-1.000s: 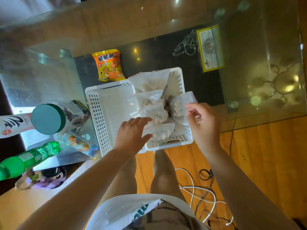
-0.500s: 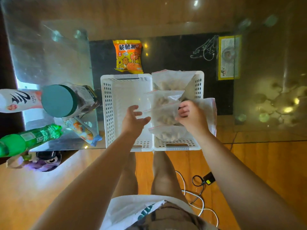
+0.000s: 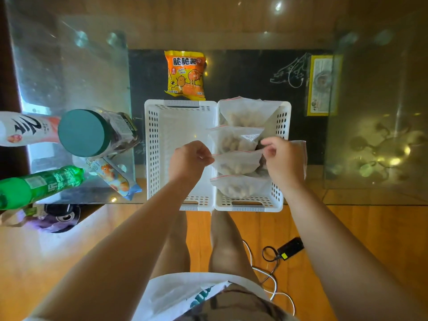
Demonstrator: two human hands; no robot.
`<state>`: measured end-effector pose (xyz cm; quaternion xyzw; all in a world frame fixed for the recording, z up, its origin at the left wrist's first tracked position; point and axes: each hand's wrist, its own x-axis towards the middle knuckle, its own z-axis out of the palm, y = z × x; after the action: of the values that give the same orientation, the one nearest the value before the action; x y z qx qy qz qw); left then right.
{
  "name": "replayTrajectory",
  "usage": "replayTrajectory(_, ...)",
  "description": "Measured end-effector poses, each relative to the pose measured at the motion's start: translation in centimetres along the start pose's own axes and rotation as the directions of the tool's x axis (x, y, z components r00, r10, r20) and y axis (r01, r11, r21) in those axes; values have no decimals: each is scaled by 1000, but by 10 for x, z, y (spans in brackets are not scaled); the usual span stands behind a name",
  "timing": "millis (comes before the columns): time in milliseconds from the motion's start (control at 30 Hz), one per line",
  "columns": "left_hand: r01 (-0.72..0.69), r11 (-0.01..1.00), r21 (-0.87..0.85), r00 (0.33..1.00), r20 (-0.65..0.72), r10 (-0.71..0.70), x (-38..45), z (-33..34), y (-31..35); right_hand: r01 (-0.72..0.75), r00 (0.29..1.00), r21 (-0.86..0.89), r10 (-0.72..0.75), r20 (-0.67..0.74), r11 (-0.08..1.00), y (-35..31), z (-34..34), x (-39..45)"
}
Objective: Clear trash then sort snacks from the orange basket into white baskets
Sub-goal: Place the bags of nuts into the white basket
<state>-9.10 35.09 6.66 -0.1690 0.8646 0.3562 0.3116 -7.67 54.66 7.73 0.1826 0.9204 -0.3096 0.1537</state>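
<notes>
Two white perforated baskets stand side by side at the glass table's near edge. The left white basket (image 3: 159, 144) has nothing in it. The right white basket (image 3: 281, 117) holds several clear zip bags of pale snacks in a row. My left hand (image 3: 188, 159) pinches the left corner of the third zip bag (image 3: 236, 162). My right hand (image 3: 281, 158) pinches its right corner, with another clear bag (image 3: 300, 154) partly hidden behind that hand. An orange snack packet (image 3: 185, 74) lies on the table just beyond the left basket. No orange basket is in view.
At the left of the glass table (image 3: 69, 77) stand a jar with a teal lid (image 3: 84, 133), a white bottle (image 3: 25, 128), a green bottle (image 3: 34, 186) and a blue snack pouch (image 3: 113, 176). A yellow-framed card (image 3: 323, 84) lies far right. Cables and a black charger (image 3: 289, 249) lie on the wooden floor.
My left hand moved right from above the left basket and took the zip bag's left corner. My right hand shifted onto the same bag's right corner.
</notes>
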Motion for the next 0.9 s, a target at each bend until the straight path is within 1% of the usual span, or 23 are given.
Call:
replayTrajectory(67, 10, 1000, 2, 1000, 15, -10, -1, -3, -3, -99, 985, 99, 84, 152, 990, -8, 1, 13)
replayTrajectory(100, 12, 1000, 15, 1000, 22, -12, -2, -5, -5, -129, 971, 110, 103, 216, 986, -10, 3, 19)
replayTrajectory(167, 8, 1000, 16, 999, 50, -9, -2, -7, -7, -148, 957, 89, 120, 264, 985, -13, 4, 28)
replayTrajectory(200, -9, 1000, -6, 998, 69, 10, -1, -8, -7, -144, 958, 71, 121, 259, 987, -14, 4, 31)
replayTrajectory(267, -54, 993, -101, 995, 80, 62, 1, -9, -4, -122, 967, 39, 110, 230, 992, -14, 4, 34)
replayTrajectory(367, -54, 965, -257, 998, 14, 59, 9, -7, 12, -75, 977, -7, 75, 199, 997, -13, 1, 35)
replayTrajectory(400, -50, 963, -266, 999, 6, 53, 13, -5, 17, -58, 979, -30, 63, 192, 998, -12, 0, 34)
replayTrajectory(433, -49, 970, -240, 999, 7, 52, 18, -4, 20, -41, 983, -68, 53, 176, 997, -11, -1, 33)
replayTrajectory(500, -64, 993, -103, 998, -3, 64, 26, -1, 27, -17, 992, -166, 37, 119, 986, -9, -4, 32)
replayTrajectory(567, -98, 994, -40, 995, -30, 97, 31, 1, 32, -17, 996, -241, 39, 84, 970, -6, -8, 32)
replayTrajectory(633, -145, 988, -58, 989, -30, 143, 32, 3, 37, -32, 995, -283, 58, 86, 959, -3, -12, 33)
replayTrajectory(733, -183, 980, -74, 983, -17, 183, 31, 3, 38, -60, 988, -264, 96, 124, 963, -3, -17, 36)
replayTrajectory(833, -112, 976, -186, 994, -35, 107, 28, -5, 29, -47, 992, -254, 75, 104, 966, -12, -23, 39)
replayTrajectory(900, -55, 966, -252, 996, -81, 35, 22, -15, 14, 5, 999, -226, 4, 40, 974, -28, -26, 38)
